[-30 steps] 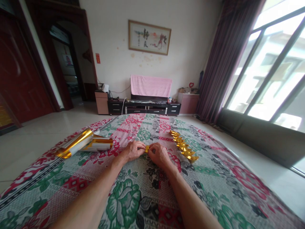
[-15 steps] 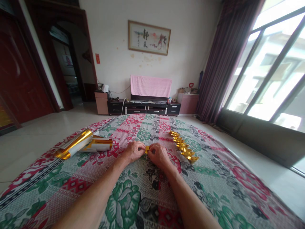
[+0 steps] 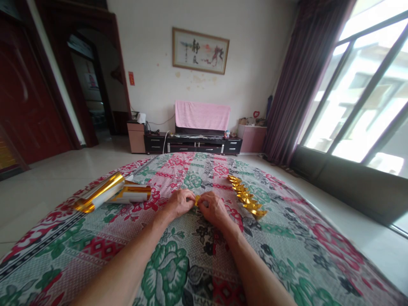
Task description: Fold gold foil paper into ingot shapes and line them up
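Both my hands meet on a floral cloth (image 3: 178, 263) spread over a low surface. My left hand (image 3: 179, 203) and my right hand (image 3: 214, 208) pinch a small piece of gold foil paper (image 3: 197, 199) between their fingertips, fingers curled closed. Only a sliver of the gold piece shows between the hands. To the right of my right hand lies a row of several folded gold paper shapes (image 3: 247, 196). A stack of gold foil sheets (image 3: 110, 193), partly curled, lies to the left of my left hand.
Tiled floor surrounds the cloth. A dark TV cabinet (image 3: 193, 143) with a pink cloth (image 3: 202, 115) over it stands against the far wall under a framed picture (image 3: 200, 50). Large windows and a dark curtain (image 3: 299, 80) are at right, wooden doors at left.
Hardly anything has changed. Both hands stay pinched on the gold piece with only slight finger movement.
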Demonstrator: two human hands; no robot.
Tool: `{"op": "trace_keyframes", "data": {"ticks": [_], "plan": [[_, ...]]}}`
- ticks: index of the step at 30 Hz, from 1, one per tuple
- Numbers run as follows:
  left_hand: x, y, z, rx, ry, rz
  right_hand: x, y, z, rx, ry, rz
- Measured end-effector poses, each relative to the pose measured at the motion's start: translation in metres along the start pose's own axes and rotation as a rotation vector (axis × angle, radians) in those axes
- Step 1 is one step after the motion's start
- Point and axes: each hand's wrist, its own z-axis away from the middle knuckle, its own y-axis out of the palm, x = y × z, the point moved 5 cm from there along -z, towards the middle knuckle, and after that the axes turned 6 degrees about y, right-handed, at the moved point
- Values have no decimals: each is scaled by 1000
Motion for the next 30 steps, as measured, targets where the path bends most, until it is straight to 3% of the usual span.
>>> {"op": "trace_keyframes", "data": {"ticks": [30], "plan": [[-7, 0, 0, -43, -74, -86, -4, -1, 0, -4, 40, -57]]}}
